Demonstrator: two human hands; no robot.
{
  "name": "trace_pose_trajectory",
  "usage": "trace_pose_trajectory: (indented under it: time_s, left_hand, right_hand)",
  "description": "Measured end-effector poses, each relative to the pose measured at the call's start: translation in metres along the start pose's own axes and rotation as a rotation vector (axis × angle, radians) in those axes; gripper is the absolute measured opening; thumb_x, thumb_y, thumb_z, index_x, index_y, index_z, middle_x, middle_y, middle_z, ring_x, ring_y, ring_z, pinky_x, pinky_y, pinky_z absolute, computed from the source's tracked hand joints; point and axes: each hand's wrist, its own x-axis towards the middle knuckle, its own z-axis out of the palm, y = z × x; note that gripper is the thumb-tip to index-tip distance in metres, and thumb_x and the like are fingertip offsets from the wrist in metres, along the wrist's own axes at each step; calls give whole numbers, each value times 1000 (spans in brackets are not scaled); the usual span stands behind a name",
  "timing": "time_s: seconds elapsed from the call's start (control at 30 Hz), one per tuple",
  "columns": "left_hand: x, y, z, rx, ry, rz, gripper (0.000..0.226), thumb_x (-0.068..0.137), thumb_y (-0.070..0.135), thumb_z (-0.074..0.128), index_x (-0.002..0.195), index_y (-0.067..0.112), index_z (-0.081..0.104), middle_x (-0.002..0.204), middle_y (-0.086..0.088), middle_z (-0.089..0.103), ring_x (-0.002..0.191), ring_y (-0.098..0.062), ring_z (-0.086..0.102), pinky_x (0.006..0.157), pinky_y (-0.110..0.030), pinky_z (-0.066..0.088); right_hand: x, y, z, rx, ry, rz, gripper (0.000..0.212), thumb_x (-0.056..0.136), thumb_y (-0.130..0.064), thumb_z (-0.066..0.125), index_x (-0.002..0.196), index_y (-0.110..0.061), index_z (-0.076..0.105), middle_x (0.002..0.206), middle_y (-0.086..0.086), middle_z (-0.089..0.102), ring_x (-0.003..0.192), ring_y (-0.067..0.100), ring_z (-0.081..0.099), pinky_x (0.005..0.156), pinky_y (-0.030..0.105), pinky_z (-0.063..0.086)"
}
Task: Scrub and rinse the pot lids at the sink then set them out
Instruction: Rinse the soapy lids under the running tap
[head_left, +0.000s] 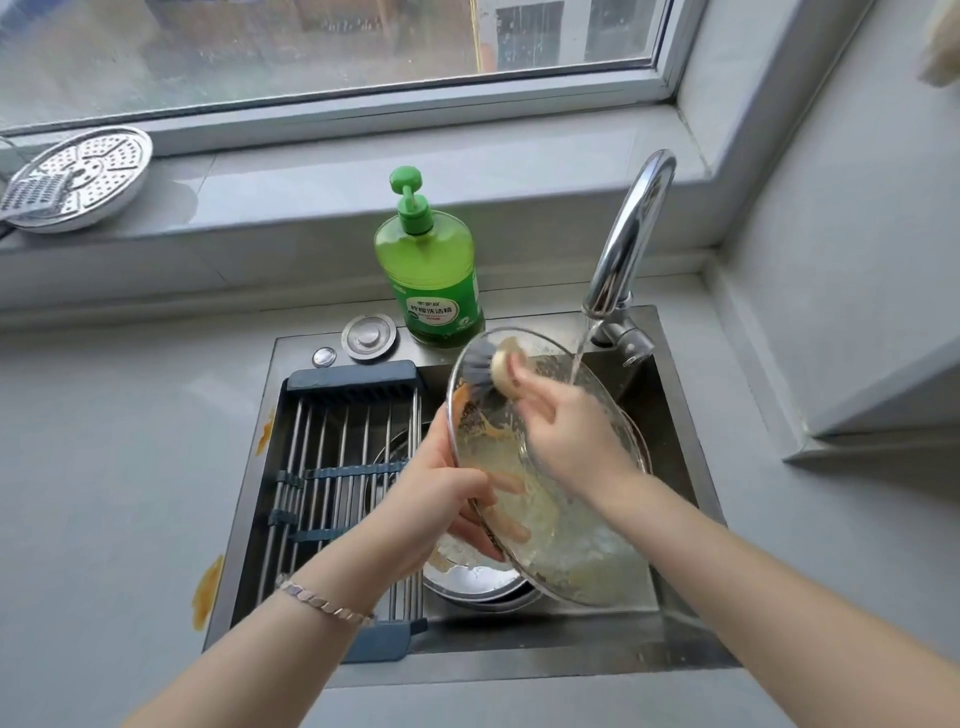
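Note:
A round glass pot lid (566, 545) with a metal rim is tilted over the sink (675, 467), smeared with yellow-orange residue and suds. My left hand (441, 499) grips its left rim, thumb on top and fingers behind the glass. My right hand (561, 431) holds a pale sponge (506, 371) pressed against the lid's upper part. Water runs from the chrome faucet (628, 234) onto the lid's top right edge. A second, metal lid or pot (478, 579) lies below in the basin, mostly hidden.
A green dish-soap pump bottle (428, 275) stands behind the sink. A blue-ended drying rack (343, 467) spans the basin's left half. A perforated steamer tray and grater (78, 179) lie on the windowsill at left. Orange stains (208, 587) mark the counter by the sink's left edge.

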Motion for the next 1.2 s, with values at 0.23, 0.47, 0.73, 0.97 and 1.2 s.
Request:
trace_pose_trajectory:
  time_s: [0.23,0.47,0.73,0.97,1.2]
  left_hand:
    - [-1,0,-15,-8,39,28,101,64,-17,51,120,64,30,107,-11,68,72,-35,70,44,-36,55]
    - [-2,-3,-10,-56,62,51,91,71,-20,46,116,59,42,101,-14,70,68,-41,68,44,-35,55]
    - [-13,0,-35,-43,170,70,102,74,-26,38,135,56,27,97,-21,70,66,-41,69,45,-38,56]
    - [-16,-20,-42,-274,169,-86,94,73,-18,36,138,50,23,99,-31,67,69,-47,67,40,-32,53]
    - [-11,-68,-49,-538,24,-313,83,71,-9,40,134,44,31,115,-31,61,77,-48,67,59,-44,59]
  right_hand:
    - [-47,16,-4,-38,-122,-170,54,93,-9,49,128,-48,32,75,0,56,68,12,51,65,31,48]
    - [-16,16,-9,-133,-50,-120,45,97,-14,44,136,-36,36,79,-4,59,61,5,47,60,26,46]
    - [-62,87,-28,-311,-91,82,54,95,-15,47,135,-47,28,83,-2,58,67,8,49,61,25,40]
    - [-50,102,-43,496,328,777,36,79,-45,65,92,-13,55,78,8,60,31,0,35,31,13,25]
    - [-57,84,-57,874,122,910,5,82,0,59,86,0,55,75,14,71,26,1,32,26,11,15]
